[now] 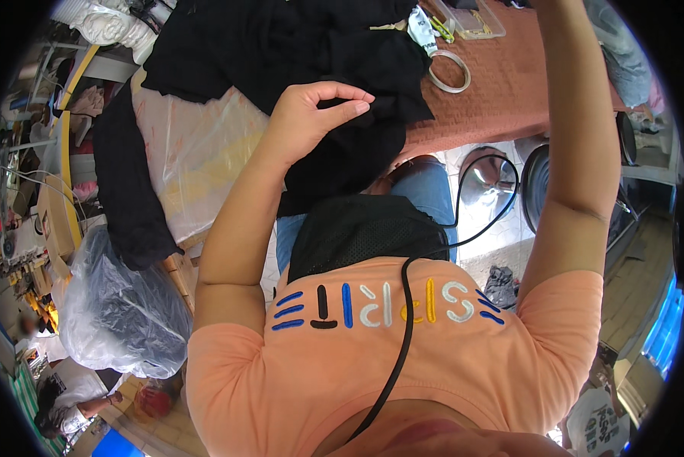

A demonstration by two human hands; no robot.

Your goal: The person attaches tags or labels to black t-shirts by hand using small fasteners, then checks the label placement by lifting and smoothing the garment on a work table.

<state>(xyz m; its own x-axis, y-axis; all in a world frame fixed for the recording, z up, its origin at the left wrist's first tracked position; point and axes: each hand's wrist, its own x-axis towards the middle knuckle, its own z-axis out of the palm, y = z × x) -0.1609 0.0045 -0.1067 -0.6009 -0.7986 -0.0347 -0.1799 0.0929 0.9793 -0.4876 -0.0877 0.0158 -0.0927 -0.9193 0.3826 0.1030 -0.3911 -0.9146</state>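
Note:
Above the black fabric, my left hand has thumb and index finger brought together in a pinch. Anything between those fingertips is too small or thin to make out. The fabric lies spread and rumpled over the table, and part of it hangs down toward my lap. My right arm stretches up past the top edge, so the right hand is out of the picture. To the right of the fabric, a pale ring-shaped roll rests on the brownish-pink table cover.
Small yellow-green snips and a clear plastic box sit at the far side. Clear plastic sheeting covers the table's left part. A big clear plastic bag stands at left. Another person is at lower left. A black cable crosses my front.

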